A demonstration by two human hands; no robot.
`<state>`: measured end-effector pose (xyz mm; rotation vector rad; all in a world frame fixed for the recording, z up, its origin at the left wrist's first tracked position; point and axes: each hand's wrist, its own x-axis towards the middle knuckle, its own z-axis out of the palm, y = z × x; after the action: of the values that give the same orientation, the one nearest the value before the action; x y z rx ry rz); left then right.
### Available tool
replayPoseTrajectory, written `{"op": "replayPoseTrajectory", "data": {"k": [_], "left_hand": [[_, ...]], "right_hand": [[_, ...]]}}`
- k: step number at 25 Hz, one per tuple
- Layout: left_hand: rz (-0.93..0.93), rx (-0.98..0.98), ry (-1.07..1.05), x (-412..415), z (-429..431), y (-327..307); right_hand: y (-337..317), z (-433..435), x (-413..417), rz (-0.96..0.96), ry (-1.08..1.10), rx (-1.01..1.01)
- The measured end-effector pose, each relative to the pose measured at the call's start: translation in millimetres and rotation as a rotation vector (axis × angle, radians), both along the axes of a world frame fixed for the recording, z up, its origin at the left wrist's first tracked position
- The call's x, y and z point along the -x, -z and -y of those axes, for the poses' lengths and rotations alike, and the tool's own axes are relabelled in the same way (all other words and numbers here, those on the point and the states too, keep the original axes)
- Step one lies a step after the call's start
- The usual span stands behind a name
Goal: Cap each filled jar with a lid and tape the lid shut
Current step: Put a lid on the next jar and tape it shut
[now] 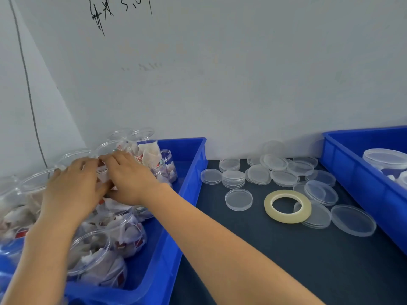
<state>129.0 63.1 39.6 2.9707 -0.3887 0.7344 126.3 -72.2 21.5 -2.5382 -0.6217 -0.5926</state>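
The left hand (72, 188) and right hand (130, 179) cover most of the jar (102, 172) between them. Whether their fingers (114, 158) pinch its rim or merely lie on it cannot be told. Both forearms run off the bottom edge. The left blue bin (189, 172) is cut by the left and bottom edges, and the packed jars (13, 208) at its far left are blurred. The right blue bin (352, 164) is cut by the right edge, as is the clear jar (383, 159) inside it. The black writing (103, 14) on the wall is cut off at the top, and the fainter marks (143, 66) below it are illegible.
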Motion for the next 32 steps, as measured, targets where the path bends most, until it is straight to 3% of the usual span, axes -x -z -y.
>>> {"op": "replayPoseTrajectory", "data": {"k": [6,11,13,20,24,26,29,32], "left_hand": [[0.058,0.370,0.105,30,25,-7],[0.318,0.529,0.329,79,66,-11],[0.339,0.552,0.426,96,96,-2],[-0.169,0.715,0.660,114,200,87],[-0.170,0.628,0.829,102,210,132],[-0.166,0.700,0.916,89,211,144],[-0.306,0.795,0.719,52,226,159],[-0.656,0.506,0.588,11,251,172]], "right_hand": [[2,7,26,0.110,0.010,-0.115],[14,43,72,0.384,0.072,-0.422],[26,68,92,0.438,0.124,-0.528],[112,181,143,0.069,0.479,-0.665],[149,200,156,0.086,0.516,-0.672],[155,205,158,0.120,0.501,-0.669],[163,207,158,0.060,0.467,-0.710],[173,205,156,0.007,0.466,-0.765]]}}
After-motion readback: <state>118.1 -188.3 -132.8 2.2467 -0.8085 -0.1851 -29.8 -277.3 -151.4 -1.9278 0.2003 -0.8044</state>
